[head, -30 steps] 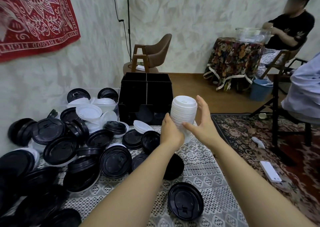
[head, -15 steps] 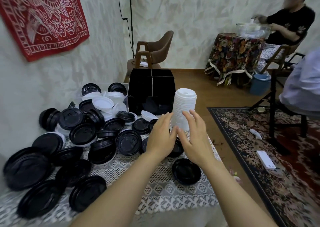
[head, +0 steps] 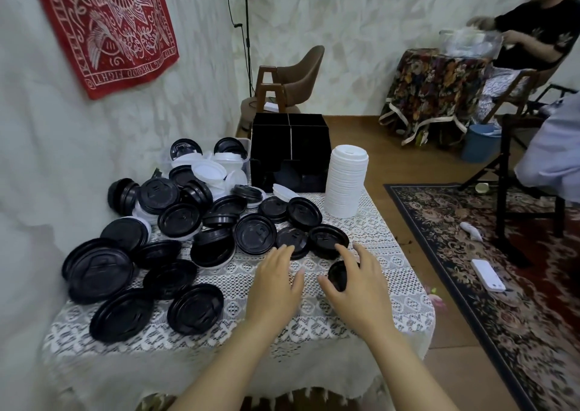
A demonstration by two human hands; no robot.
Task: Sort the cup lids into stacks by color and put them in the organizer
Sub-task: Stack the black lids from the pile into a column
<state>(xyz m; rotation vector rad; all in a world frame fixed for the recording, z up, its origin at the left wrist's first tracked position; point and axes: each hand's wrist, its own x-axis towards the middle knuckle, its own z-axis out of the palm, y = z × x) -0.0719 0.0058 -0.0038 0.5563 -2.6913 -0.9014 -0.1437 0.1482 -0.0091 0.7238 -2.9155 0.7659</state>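
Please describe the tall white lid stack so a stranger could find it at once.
On the lace-covered table, find the black organizer at the far end. Just right of it stands the white lid stack. It alone is a tall neat column; the other lids lie loose, mostly black.

Both bare arms reach forward side by side, the left forearm (head: pixel 232 363) angling in from lower left, the right forearm (head: pixel 398 370) from lower right. The left hand (head: pixel 276 282) is held palm down, fingers straight and close together, pointing away. Just beside it the right hand (head: pixel 361 285) is palm down too, fingers spread and slightly arched over a lid (head: pixel 339 274), thumb at its near side; whether it grips is unclear
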